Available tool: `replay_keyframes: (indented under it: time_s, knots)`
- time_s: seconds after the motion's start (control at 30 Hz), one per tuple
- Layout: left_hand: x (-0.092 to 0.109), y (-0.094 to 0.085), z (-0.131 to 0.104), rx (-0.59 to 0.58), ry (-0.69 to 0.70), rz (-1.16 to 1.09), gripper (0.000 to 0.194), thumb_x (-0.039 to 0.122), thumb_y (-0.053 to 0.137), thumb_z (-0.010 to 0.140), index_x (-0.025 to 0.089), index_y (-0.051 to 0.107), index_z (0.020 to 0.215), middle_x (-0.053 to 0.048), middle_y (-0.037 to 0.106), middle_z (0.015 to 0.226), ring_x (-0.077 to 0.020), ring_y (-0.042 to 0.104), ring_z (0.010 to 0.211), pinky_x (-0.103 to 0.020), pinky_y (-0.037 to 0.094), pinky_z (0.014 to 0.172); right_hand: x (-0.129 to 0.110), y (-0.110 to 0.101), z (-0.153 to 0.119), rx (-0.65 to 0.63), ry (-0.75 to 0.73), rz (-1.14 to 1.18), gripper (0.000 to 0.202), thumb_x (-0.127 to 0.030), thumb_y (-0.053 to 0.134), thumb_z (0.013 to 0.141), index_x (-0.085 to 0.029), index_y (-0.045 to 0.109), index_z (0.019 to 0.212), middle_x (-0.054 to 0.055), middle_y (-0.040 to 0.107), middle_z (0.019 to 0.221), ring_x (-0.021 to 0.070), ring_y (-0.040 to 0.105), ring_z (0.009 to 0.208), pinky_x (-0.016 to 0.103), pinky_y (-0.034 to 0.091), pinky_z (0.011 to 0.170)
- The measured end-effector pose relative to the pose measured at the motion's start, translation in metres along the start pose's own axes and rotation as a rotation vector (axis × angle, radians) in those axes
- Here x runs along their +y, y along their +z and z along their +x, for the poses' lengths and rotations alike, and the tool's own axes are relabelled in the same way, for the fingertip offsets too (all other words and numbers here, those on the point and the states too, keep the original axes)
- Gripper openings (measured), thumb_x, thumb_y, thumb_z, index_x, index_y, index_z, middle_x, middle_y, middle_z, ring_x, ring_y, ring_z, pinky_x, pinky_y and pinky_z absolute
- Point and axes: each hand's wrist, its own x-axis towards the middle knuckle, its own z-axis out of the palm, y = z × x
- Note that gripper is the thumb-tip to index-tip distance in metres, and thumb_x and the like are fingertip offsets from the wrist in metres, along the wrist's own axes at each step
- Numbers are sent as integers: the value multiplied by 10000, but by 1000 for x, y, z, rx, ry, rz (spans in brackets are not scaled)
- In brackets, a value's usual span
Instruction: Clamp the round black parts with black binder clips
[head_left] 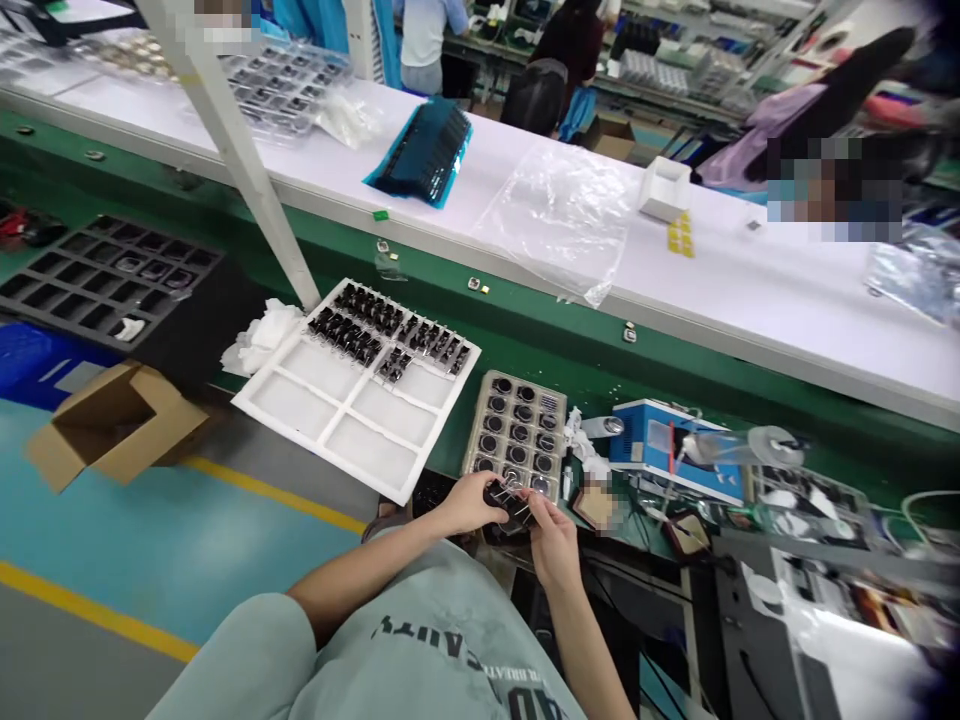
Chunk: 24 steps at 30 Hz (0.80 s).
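Near the bench's front edge, my left hand (469,503) is closed round the side of a small black part with thin metal leads (512,508). On the other side of this part, my right hand (553,540) pinches at the leads; its fingertips partly cover what they grip. Just beyond both hands lies a clear plastic tray (505,415) with rows of round black pieces in its pockets. To the left, a white foam tray (339,410) is split into compartments; similar-looking black parts with leads (352,335) fill its far ones.
A blue-and-white box-shaped device (675,450) and a clear bottle (750,447) stand at right. An open cardboard box (116,415) and a black slotted tray (105,275) are at left. Behind runs a white conveyor (697,270) with a slanted post (247,170). People work beyond.
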Motion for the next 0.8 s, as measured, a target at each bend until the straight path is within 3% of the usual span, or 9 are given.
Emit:
replay_keyframes:
  time_s: [0.1, 0.23, 0.33, 0.43, 0.57, 0.67, 0.8]
  knots:
    - [4, -2, 6, -39, -6, -5, 521, 140, 807, 503, 187, 756, 1020, -96, 749, 992, -295, 666, 907, -345, 487, 832, -8, -6, 2, 32, -13, 62, 475, -607, 842, 634, -199, 766, 865, 81, 737, 967, 272, 661, 969, 417, 532, 881]
    - [5, -5, 11, -125, -18, -36, 540, 113, 835, 438, 190, 769, 968, -93, 752, 992, -309, 669, 931, -353, 493, 848, -24, -16, 0, -186, 52, -20, 525, -536, 852, 673, -219, 723, 1071, 47, 702, 947, 216, 651, 841, 368, 543, 772]
    - [8, -2, 14, -268, -28, -18, 533, 84, 833, 410, 184, 776, 930, -81, 753, 951, -313, 672, 921, -352, 502, 824, -30, -13, -4, -323, 51, -190, 468, -532, 828, 700, -192, 737, 1010, 11, 656, 776, 149, 561, 631, 296, 478, 636]
    - [10, 4, 16, -354, -61, -32, 502, 78, 817, 441, 164, 775, 934, -81, 750, 920, -296, 677, 871, -331, 512, 745, -33, -5, -8, -298, -29, -319, 411, -573, 752, 746, -166, 752, 801, 22, 636, 696, 152, 520, 604, 287, 428, 599]
    - [6, 8, 17, -405, -149, -88, 435, 52, 808, 455, 158, 768, 875, -58, 729, 828, -262, 666, 783, -318, 516, 690, -35, -8, -8, -181, -92, -371, 410, -580, 715, 751, -173, 747, 715, 30, 636, 656, 184, 538, 650, 303, 433, 625]
    - [-2, -2, 18, -368, -290, -208, 492, 26, 841, 428, 165, 764, 893, -60, 724, 829, -240, 661, 743, -316, 526, 680, -29, -20, -3, -132, -95, -369, 421, -588, 700, 767, -170, 739, 734, 24, 639, 680, 178, 542, 674, 296, 436, 650]
    - [-11, -27, 22, -156, -452, -311, 530, 59, 891, 496, 162, 747, 995, -78, 713, 836, -203, 672, 708, -307, 549, 669, 3, -30, 12, -144, -15, -405, 470, -601, 744, 711, -154, 743, 856, 29, 662, 758, 195, 589, 751, 327, 484, 741]
